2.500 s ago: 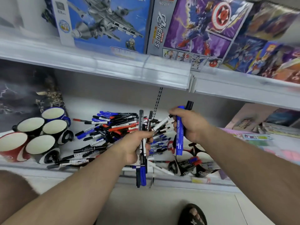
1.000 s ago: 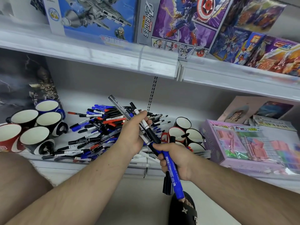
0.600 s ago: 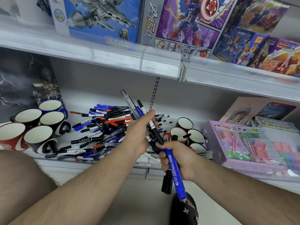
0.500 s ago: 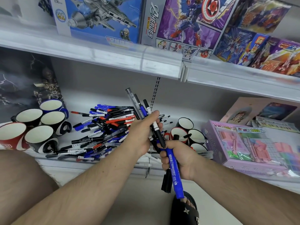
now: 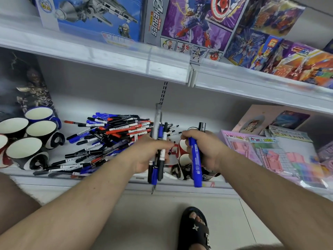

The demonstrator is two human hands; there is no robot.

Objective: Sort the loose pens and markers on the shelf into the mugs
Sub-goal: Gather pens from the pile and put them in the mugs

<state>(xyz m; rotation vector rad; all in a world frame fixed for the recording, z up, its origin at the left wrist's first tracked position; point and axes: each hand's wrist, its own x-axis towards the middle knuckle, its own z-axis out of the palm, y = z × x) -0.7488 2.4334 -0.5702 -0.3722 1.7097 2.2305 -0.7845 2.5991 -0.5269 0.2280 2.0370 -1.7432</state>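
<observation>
Left hand (image 5: 147, 156): grip closed around a bundle of pens (image 5: 158, 141), held roughly upright; tips protrude above the fist and below it, past the shelf's front edge.
Right hand (image 5: 203, 150): grip closed around a thick blue marker (image 5: 195, 159) and a black marker (image 5: 201, 126); the blue one hangs down below the fist, the black one sticks up above it.
Hands, relation: side by side, near each other, not touching.
Loose pile (image 5: 108, 139): blue, black and red pens and markers lie heaped on the lower shelf (image 5: 81, 105), left of the left hand.
Mugs, left group (image 5: 30, 138): cluster at the shelf's left end, interiors white, no pens seen inside.
Mugs, right group (image 5: 182, 159): partly hidden behind and below both hands; contents cannot be determined.
Upper shelf: toy boxes (image 5: 189, 24) stand in a row.
Right of shelf: pink packaged set (image 5: 270, 156) lies flat.
Floor: a foot in a black sandal (image 5: 194, 230) below the shelf edge.
</observation>
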